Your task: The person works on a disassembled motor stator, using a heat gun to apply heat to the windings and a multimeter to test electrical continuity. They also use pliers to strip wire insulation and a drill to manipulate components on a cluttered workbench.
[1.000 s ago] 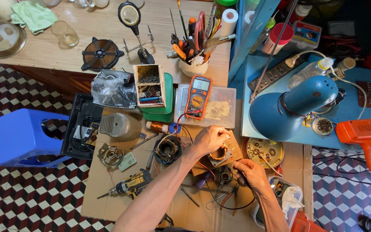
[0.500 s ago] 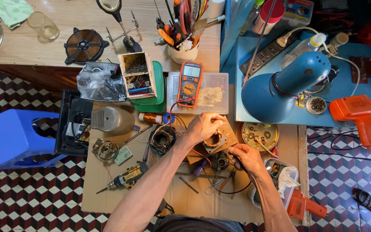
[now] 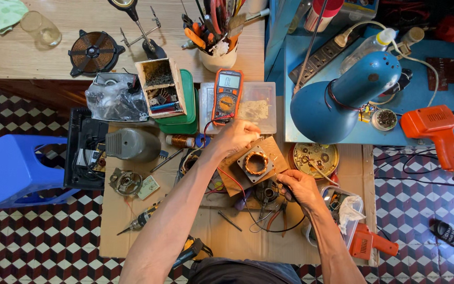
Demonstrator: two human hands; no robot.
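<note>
A: Listing hands first. Left hand (image 3: 236,138)?

B: Over the far edge of the wood block (image 3: 248,165), just near of the multimeter (image 3: 227,95). Fingers curled, tips toward the stator (image 3: 257,163); whether they pinch a probe, cannot tell.

A: Right hand (image 3: 301,188)?

B: At the block's right near corner. Fingers closed around a thin black probe (image 3: 285,185), its tip pointing toward the stator. Black lead (image 3: 261,227) loops from it across the cardboard (image 3: 216,236).

A: Stator?

B: Square metal frame, copper winding in a ring, lying flat on the wood block, centre of scene, between both hands.

A: Red lead (image 3: 230,179)?

B: Runs from the multimeter side, under the left wrist, along the block.

A: Surroundings?

B: Blue lamp (image 3: 337,100), right of the multimeter, on the blue surface (image 3: 447,89). Orange drill (image 3: 434,131), far right. Round tin of parts (image 3: 316,158), just right of the block. Tool cup (image 3: 217,55), far centre. Green boxes (image 3: 185,105), left of the multimeter. Grey motor housing (image 3: 132,144), left. Blue stool (image 3: 11,168), far left, on the tiled floor.
</note>
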